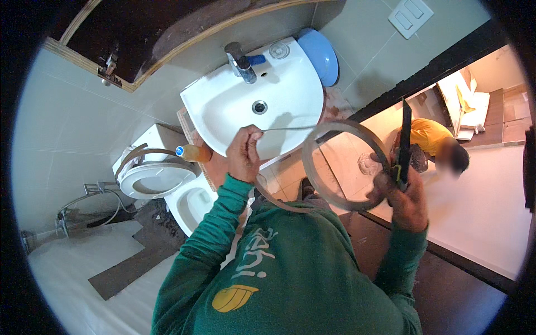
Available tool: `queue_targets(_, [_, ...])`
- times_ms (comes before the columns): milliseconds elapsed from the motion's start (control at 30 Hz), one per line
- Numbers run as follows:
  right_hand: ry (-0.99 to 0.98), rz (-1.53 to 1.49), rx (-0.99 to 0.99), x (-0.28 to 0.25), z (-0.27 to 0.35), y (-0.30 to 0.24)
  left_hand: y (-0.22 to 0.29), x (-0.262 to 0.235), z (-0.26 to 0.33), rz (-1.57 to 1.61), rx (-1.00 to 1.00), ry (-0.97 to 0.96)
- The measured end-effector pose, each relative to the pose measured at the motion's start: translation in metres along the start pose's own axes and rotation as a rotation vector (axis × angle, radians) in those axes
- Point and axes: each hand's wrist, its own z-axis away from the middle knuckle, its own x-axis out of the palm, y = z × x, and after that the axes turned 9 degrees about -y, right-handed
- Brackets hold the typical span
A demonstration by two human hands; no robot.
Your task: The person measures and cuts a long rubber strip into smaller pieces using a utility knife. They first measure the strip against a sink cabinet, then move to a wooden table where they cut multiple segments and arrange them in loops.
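My left hand (pixel 244 152) is over the front of the washbasin, its fingers pinching one end of a thin, flat, grey-brown strip. The strip runs right to a loose coil of the same banding (pixel 309 162), hanging as a wide ring between my hands. My right hand (pixel 409 201) grips the near right side of the coil. In that same fist a black utility knife (pixel 405 142) stands upright, pointing away from me. A length of the strip loops below the left hand and crosses in front of my green shirt.
Ahead is a white washbasin (pixel 223 106) with a chrome tap (pixel 243 66) and a blue basin (pixel 321 56) beside it. An open wooden cabinet (pixel 184 42) overhangs it. At left are a bottle (pixel 192 153) and a toilet (pixel 190 206). A person in yellow (pixel 427 137) crouches beyond the doorway.
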Motion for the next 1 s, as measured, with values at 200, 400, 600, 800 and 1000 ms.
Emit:
queue_targets(200, [-0.178, 0.172, 0.106, -0.046, 0.0, -0.048, 0.013, -0.053, -0.032, -0.312, 0.298, -0.027])
queue_targets(400, [-0.328, 0.885, 0.024, -0.09, -0.007, -0.09, 0.052, -0.09, -0.025, -0.32, 0.271, -0.338])
queue_targets(600, [-0.283, 0.845, 0.392, -0.106, -0.061, -0.102, 0.032, -0.104, -0.006, -0.15, 0.095, -0.536])
queue_targets(800, [-0.343, 1.244, -0.178, -0.114, -0.137, -0.037, -0.051, -0.061, 0.035, 0.281, -0.34, -0.735])
queue_targets(1000, [-0.466, 1.522, -0.186, -0.09, -0.235, 0.01, -0.096, 0.018, 0.099, 0.494, -0.668, -0.722])
